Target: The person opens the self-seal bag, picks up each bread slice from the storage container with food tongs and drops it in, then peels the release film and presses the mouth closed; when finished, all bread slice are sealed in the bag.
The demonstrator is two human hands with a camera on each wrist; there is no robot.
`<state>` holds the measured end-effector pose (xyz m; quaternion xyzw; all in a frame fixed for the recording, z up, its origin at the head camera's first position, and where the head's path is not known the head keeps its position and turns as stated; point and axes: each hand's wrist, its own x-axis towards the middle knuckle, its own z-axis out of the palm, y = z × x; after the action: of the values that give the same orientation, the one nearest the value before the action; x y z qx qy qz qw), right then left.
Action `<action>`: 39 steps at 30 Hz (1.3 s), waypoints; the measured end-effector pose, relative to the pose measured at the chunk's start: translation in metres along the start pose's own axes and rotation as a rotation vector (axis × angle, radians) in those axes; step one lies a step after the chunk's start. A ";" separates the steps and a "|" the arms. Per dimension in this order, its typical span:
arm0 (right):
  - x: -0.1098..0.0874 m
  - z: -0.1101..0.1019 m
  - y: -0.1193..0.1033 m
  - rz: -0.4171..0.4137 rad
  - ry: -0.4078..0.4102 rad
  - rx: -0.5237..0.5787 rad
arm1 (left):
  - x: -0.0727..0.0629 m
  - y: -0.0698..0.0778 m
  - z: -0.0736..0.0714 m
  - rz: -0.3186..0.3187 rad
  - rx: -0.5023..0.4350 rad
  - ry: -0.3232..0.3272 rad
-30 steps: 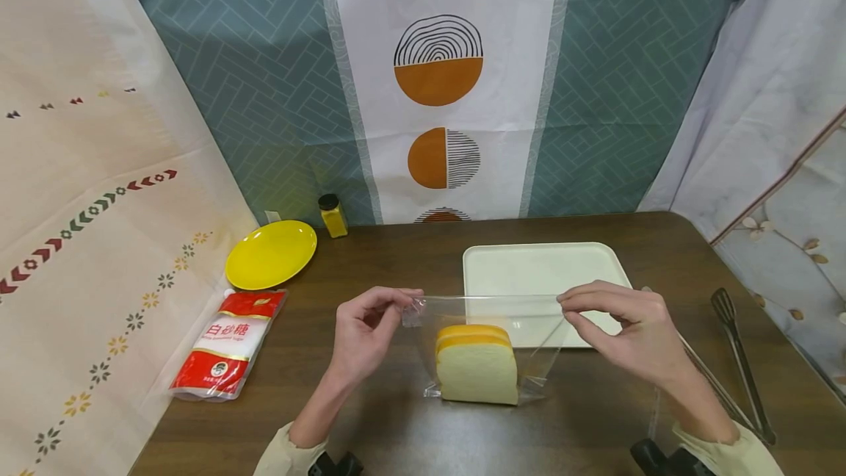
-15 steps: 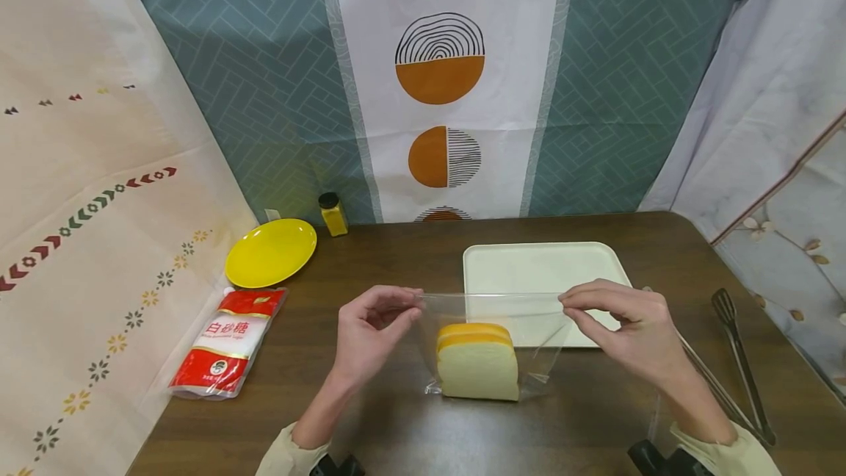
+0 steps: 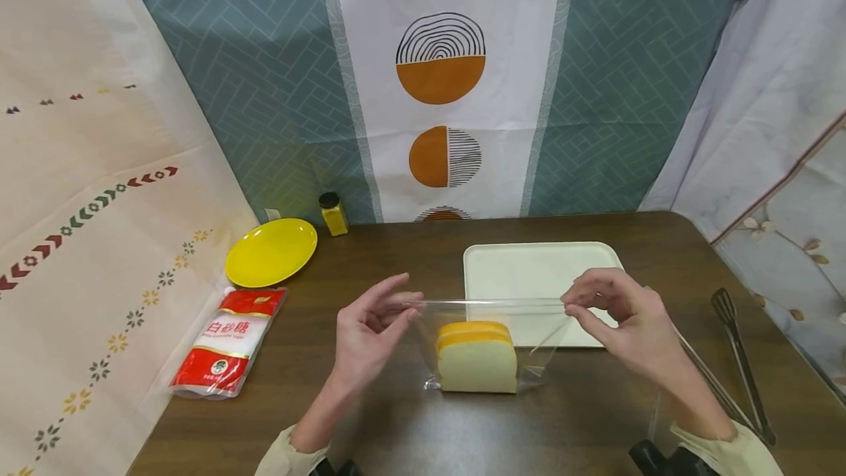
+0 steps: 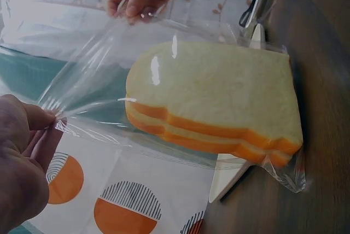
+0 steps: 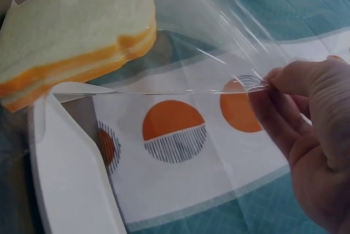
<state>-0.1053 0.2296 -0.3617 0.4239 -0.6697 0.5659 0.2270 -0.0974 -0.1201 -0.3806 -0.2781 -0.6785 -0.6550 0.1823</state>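
Observation:
Two slices of bread with orange crust stand upright inside a clear plastic bag, low over the table in the head view. My left hand pinches the bag's top left corner between thumb and fingers. At the opposite top corner, my right hand pinches the film the same way, so the top edge is stretched between them. In the left wrist view the bread sits at the bag's bottom, with slack film above it. The right wrist view shows the right hand gripping the bag's corner.
A cream tray lies behind the bag. On the left are a yellow plate, a red and white sugar packet and a yellow jar with a black lid. Metal tongs and a dark whisk-like utensil lie at right.
The bag's top edge has come down slightly, and its bread has shifted a little up in the view. Some left-hand fingers have lifted, and the right fingers have shifted at their corner.

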 end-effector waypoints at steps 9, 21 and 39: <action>0.037 0.017 -0.023 -0.009 -0.253 -0.564 | 0.000 0.010 0.002 -0.052 0.062 0.003; 0.099 0.112 -0.030 0.178 -0.648 -0.698 | -0.003 0.006 0.005 -0.026 0.042 -0.010; 0.086 0.097 -0.029 0.360 -0.597 -0.632 | -0.002 0.008 0.010 -0.053 0.010 0.029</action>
<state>-0.1107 0.1108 -0.3032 0.3556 -0.9080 0.2180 0.0405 -0.0899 -0.1102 -0.3758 -0.2494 -0.6862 -0.6603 0.1759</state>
